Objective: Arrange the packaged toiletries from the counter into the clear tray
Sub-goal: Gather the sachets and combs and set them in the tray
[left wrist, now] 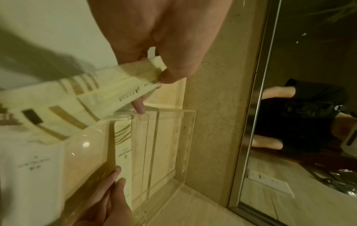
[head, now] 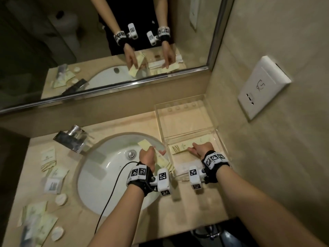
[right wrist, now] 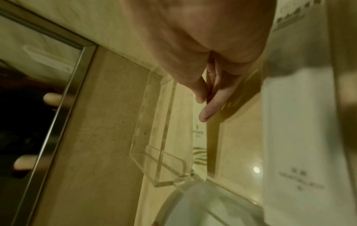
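The clear tray [head: 216,130] stands on the counter at the right, against the wall. My right hand [head: 193,148] is inside its front compartment, straight fingers [right wrist: 207,111] resting on a long cream packet [head: 179,148] that lies along the divider. A white packet [head: 183,169] lies nearer the tray's front. My left hand [head: 152,152] hovers over the sink's right edge and grips long cream packets [left wrist: 108,90] with gold stripes, thumb on top; their far end [head: 144,143] points out over the basin. The tray's rear compartment [left wrist: 164,137] holds nothing visible.
A round white sink [head: 106,177] with a chrome faucet [head: 73,139] fills the counter's middle. Several loose packets [head: 49,157] and round soaps [head: 61,199] lie on the left counter. A cable [head: 114,189] crosses the basin. Mirror behind; wall socket [head: 263,88] at right.
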`<state>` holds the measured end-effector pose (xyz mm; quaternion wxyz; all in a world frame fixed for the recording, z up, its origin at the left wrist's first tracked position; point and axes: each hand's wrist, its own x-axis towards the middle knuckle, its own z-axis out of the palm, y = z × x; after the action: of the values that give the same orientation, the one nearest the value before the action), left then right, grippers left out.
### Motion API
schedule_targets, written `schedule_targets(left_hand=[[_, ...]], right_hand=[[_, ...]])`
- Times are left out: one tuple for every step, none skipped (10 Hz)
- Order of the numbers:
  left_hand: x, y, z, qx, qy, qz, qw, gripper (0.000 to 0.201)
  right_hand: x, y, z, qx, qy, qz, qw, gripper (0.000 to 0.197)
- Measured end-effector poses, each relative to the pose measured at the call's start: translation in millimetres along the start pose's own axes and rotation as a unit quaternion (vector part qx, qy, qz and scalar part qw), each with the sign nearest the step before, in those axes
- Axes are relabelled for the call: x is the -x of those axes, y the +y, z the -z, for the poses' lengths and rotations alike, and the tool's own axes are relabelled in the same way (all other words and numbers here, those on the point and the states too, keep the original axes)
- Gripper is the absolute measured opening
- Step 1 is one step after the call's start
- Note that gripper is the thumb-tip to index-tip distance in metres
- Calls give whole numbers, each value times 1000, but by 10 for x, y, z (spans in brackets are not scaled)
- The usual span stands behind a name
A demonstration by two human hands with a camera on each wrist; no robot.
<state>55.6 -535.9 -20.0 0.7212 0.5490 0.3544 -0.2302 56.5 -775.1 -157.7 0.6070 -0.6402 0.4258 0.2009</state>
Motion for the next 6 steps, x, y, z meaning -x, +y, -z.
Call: schedule_targets(left_hand=[[-73, 22, 39, 0, -5, -17, 1000, 18], [-152, 30, 109, -44, 2, -29, 999, 21], [-222, 57, 135, -51, -4, -36, 998, 20], [-258, 87, 134, -51, -10, -46, 998, 22], [-293, 97, 142, -47, -12, -51, 997, 25], [-335, 100, 148, -47, -13, -47, 998, 22]], right_hand=[[712, -466, -179, 79, -16, -15, 997, 60], [1063, -702, -213, 292, 12, 2, 956, 58], [1038, -749, -233, 338, 35, 1, 940, 71], [1023, -740, -286, 373, 38, 9, 927, 72], [1010, -732, -329, 340, 64, -15, 938, 71], [1005, -696, -303, 277, 71, -30, 958, 67]])
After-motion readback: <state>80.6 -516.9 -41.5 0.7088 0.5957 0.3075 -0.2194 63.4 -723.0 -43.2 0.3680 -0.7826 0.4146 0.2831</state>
